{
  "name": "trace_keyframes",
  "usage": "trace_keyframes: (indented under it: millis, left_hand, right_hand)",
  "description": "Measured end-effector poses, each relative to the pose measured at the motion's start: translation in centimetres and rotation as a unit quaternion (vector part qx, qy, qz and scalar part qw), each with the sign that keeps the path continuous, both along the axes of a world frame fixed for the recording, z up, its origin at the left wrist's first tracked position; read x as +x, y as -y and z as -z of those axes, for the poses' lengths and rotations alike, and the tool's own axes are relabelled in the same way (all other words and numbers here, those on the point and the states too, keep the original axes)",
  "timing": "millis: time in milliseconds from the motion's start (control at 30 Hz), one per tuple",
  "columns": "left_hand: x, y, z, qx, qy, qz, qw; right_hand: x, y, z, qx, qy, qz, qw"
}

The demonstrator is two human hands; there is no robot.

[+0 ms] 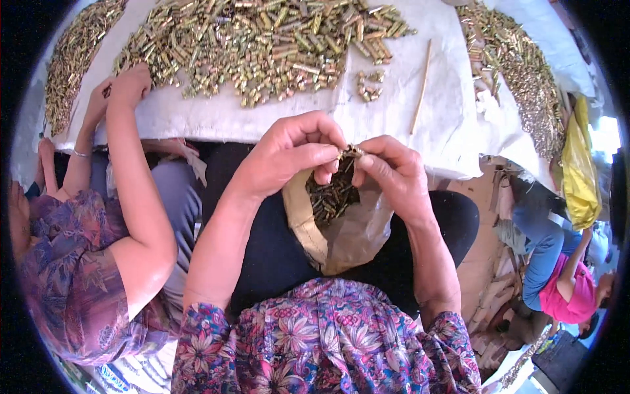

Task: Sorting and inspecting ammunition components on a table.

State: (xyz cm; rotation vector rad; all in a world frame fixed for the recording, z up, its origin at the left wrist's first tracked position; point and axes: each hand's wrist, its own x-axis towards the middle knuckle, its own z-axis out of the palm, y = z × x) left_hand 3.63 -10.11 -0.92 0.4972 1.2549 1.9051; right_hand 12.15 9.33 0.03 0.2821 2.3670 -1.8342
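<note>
Over my lap, my left hand [289, 154] and my right hand [400, 172] meet, fingertips pinched close together. Between them shows a small brass-coloured metal sleeve [354, 150], gripped by my right thumb and fingers. My left thumb and forefinger close on its other end or on a second small piece; the fingers partly hide which. Directly below sits an open tan sack [305, 226] with its rim folded out, holding many darker metal sleeves [331, 197]. A large heap of brass-coloured metal sleeves [262, 49] lies on the white-covered table ahead.
A thin wooden stick [421, 88] and a small cluster of sleeves [369, 85] lie right of the heap. At left a co-worker's hand [131, 85] reaches into the heap's edge. More sleeves [525, 85] cover the right side, near a yellow bag [579, 177] and another person [571, 285].
</note>
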Motion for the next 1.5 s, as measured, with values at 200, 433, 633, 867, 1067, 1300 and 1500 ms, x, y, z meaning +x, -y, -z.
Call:
trace_keyframes:
  millis: [200,433,633,867,1067,1300,1500]
  left_hand:
    - [0.1,-0.2,-0.5,0.004,0.002,-0.043,0.999]
    - [0.0,-0.4,-0.4,-0.025,-0.057,-0.027,0.998]
    - [-0.2,0.0,0.2,-0.041,-0.043,-0.019,0.998]
    - [-0.7,0.0,0.1,-0.064,-0.056,0.022,0.996]
    - [0.3,0.1,0.3,0.031,0.022,0.131,0.991]
    - [-0.2,0.1,-1.0,-0.024,-0.010,0.137,0.990]
    - [-0.6,0.5,-1.8,-0.134,-0.082,0.033,0.987]
  right_hand:
    - [0.5,-0.6,1.3,-0.047,-0.057,-0.012,0.997]
    - [0.8,-0.2,1.5,-0.099,-0.058,0.006,0.993]
    - [0.9,0.3,2.6,-0.038,-0.111,0.004,0.993]
    - [0.8,0.1,1.1,-0.002,-0.107,-0.015,0.994]
    - [1.6,0.0,-0.2,-0.232,-0.056,-0.110,0.965]
    - [1.8,-1.4,-1.4,-0.093,-0.075,-0.147,0.982]
    - [-3.2,-4.0,-4.1,0.154,-0.142,-0.026,0.977]
